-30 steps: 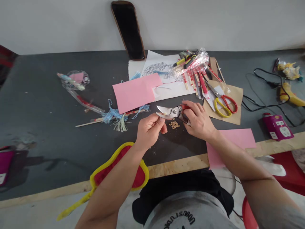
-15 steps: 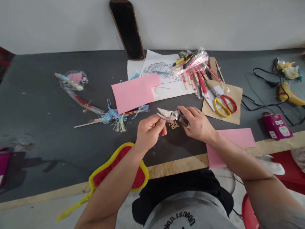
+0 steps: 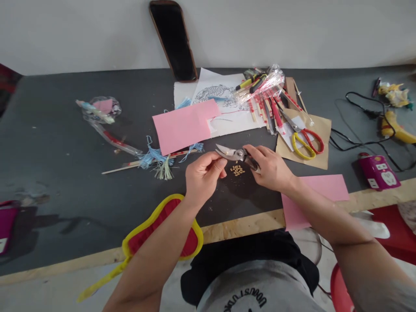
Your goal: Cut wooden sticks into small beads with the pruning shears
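My right hand (image 3: 271, 168) is closed round the handles of a pair of pruning shears (image 3: 231, 153), whose blades point left. Just at the blade tips, my left hand (image 3: 205, 171) is pinched shut; whatever lies between its thumb and fingers is too small and covered to make out. Below the shears, a small heap of short tan cut pieces (image 3: 237, 169) lies on the dark grey table (image 3: 58, 143). A pink paper sheet (image 3: 182, 128) rests behind my left hand, with blue tassels (image 3: 150, 157) and thin sticks beside it.
A phone (image 3: 173, 41) leans against the wall. Scissors (image 3: 300, 132) lie on brown paper (image 3: 320, 151), near many red-marked sticks (image 3: 268, 108). A red-and-yellow padded piece (image 3: 172, 199) sits by the front edge under my left arm. To the right are a purple box (image 3: 378, 171) and a black cable (image 3: 346, 142).
Both hands and the shears have shifted very slightly. More of the heap of tan pieces shows below the blades. Everything else on the table looks the same.
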### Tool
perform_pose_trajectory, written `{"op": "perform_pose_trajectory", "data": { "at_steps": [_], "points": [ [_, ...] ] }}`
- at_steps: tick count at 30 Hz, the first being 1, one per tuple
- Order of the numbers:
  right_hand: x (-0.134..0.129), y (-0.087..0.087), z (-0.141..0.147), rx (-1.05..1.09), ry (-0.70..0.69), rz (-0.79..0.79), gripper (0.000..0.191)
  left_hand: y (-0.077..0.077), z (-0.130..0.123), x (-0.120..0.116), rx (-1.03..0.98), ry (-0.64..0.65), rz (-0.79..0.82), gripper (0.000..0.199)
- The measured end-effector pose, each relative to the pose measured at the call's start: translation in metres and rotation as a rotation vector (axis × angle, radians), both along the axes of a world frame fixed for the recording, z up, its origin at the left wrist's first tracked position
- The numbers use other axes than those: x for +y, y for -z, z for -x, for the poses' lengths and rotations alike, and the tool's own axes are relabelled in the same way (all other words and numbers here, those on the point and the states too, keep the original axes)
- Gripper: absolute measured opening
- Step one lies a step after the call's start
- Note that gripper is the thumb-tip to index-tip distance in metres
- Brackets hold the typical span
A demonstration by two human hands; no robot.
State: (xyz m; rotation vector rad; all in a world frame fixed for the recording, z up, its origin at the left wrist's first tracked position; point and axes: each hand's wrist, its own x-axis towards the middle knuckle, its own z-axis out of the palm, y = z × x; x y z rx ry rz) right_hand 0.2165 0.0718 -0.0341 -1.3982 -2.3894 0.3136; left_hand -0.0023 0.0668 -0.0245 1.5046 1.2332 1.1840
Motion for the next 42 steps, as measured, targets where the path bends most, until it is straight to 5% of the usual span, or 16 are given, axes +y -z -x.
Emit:
{"op": "perform_pose_trajectory", "data": {
  "at_steps": [16,42],
  "points": [
    [0.000,0.006,0.002,-0.053,0.020,-0.050,0.073,-0.001,0.002,0.002,-0.053,0.033,0.004,0.029],
    [-0.001,0.004,0.001,-0.063,0.018,-0.002,0.052,0.006,0.007,0.002,-0.043,0.113,0.131,0.029]
  ]
}}
